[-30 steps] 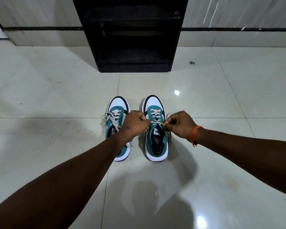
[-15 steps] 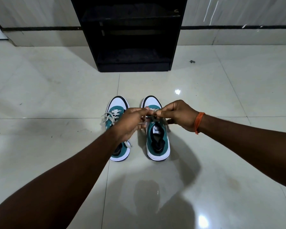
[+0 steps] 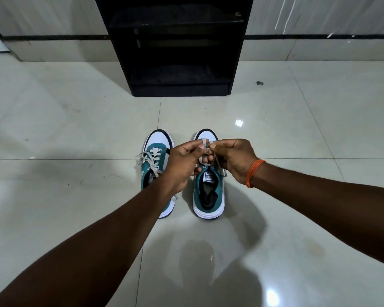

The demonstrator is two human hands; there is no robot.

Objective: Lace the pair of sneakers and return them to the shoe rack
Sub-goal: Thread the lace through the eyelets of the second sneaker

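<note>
While both hands are meeting over the right-hand teal-and-white canvas sneaker (image 3: 208, 191), the left hand (image 3: 183, 161) and right hand (image 3: 233, 159) are each pinching its pale flat lace (image 3: 203, 141). The sneaker is sitting on the floor directly beneath both grips, its toe pointing at the black wooden shoe rack (image 3: 177, 41).

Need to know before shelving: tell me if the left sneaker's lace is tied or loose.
Loose. The left sneaker is laced through its eyelets, but its lace ends splay out sideways, no bow visible.
</note>
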